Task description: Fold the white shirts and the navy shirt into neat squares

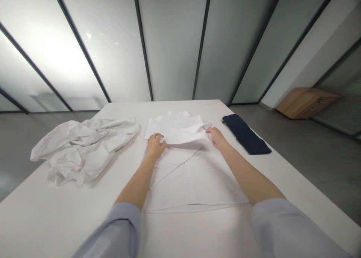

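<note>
Currently both hands sit on the white shirt [194, 186], which lies flat, mid-table, collar end away from me, with a broad layer doubled over across its middle. Left hand [155, 145]: narrow, fingers curled down on the doubled layer; I cannot tell whether it pinches cloth or only presses. Right hand [216, 138]: narrow, fingertips drawn together at the layer's right edge, apparently pinching it. Light blue sleeves [113, 231] enter from below.

Handling note: a fold like this lies best with both hands level and even tension between them, the lower layers kept flat. A slight ripple shows along the fold.

Around it on the white table [70, 213]: a crumpled white garment [84, 151] to the left, just apart from the shirt, and a folded navy cloth [245, 134] to the right. A wooden box [306, 103] stands on the floor beyond.
</note>
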Tool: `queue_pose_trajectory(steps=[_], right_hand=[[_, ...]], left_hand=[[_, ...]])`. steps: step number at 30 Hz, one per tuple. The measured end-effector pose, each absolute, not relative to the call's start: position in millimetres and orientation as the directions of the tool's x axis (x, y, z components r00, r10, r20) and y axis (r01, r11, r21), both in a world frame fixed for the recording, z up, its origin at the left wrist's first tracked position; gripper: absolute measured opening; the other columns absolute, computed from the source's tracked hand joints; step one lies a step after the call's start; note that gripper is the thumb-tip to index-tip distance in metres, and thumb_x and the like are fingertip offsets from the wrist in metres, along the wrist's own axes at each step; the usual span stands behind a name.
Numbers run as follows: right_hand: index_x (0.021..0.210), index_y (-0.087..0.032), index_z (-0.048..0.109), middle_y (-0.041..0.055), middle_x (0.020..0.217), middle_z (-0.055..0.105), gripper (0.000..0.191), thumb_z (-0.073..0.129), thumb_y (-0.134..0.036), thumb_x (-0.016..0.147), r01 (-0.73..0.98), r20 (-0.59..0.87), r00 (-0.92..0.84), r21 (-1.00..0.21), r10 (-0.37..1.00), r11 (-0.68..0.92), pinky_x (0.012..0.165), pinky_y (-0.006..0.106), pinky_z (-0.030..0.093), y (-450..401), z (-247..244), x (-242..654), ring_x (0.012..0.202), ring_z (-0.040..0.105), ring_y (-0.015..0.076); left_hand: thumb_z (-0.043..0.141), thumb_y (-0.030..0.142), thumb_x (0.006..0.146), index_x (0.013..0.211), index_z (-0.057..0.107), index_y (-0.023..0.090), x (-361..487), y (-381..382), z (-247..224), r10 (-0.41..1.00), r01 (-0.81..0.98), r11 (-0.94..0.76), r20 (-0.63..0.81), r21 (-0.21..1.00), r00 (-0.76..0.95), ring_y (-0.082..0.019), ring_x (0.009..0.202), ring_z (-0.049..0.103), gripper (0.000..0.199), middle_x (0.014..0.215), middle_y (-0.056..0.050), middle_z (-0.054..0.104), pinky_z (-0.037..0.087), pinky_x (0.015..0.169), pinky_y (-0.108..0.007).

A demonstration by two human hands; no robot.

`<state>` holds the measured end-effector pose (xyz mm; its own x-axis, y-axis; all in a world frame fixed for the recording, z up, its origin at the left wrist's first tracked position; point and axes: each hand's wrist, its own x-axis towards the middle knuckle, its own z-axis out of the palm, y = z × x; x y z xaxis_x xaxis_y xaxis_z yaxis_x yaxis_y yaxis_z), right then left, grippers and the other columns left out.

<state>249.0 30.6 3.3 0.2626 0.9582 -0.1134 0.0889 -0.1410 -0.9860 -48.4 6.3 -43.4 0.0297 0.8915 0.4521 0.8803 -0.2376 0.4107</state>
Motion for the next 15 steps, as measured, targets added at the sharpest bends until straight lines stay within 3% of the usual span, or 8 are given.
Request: queue_pose_trajectory(steps=[5, 10, 15], right_hand=[[0.072, -0.021, 0.053, -0.0021, 0.057, 0.058, 0.012, 0.056, -0.023, 0.060, -0.202, -0.194, 0.221, -0.968, 0.956, -0.149, 0.053, 0.026, 0.048, -12.5, 3.3, 265.1, 0.061, 0.060, 0.0190], [0.079, -0.019, 0.061, 0.0025, 0.068, 0.068, 0.017, 0.057, -0.017, 0.062, -0.243, -0.220, 0.160, -0.954, 0.962, -0.178, 0.059, 0.027, 0.053, -45.9, 2.7, 273.5, 0.070, 0.067, 0.0211], [0.078, -0.019, 0.062, 0.0019, 0.067, 0.069, 0.014, 0.055, -0.015, 0.066, -0.258, -0.282, 0.208, -0.939, 0.937, -0.226, 0.054, 0.026, 0.053, -52.8, 0.5, 288.0, 0.064, 0.066, 0.0190]], left_hand=[[0.058, 0.025, 0.072, 0.118, 0.059, 0.019, -49.6, 7.9, -46.1, 0.909, 0.900, -0.260, 0.403, 0.349, 0.106, -0.027, 0.126, 0.043, 0.046, 0.134, -0.010, 0.052, 0.033, 0.108, -0.041], [0.055, 0.028, 0.076, 0.135, 0.047, 0.016, -48.4, 6.9, -47.7, 0.957, 0.960, -0.117, 0.286, 0.256, 0.040, -0.032, 0.138, 0.028, 0.060, 0.148, -0.014, 0.037, 0.025, 0.112, -0.046], [0.052, 0.035, 0.080, 0.142, 0.035, 0.011, -53.6, 6.7, -45.4, 0.953, 0.968, 0.070, 0.271, 0.242, -0.136, -0.034, 0.139, 0.026, 0.069, 0.150, -0.019, 0.032, 0.025, 0.111, -0.047]])
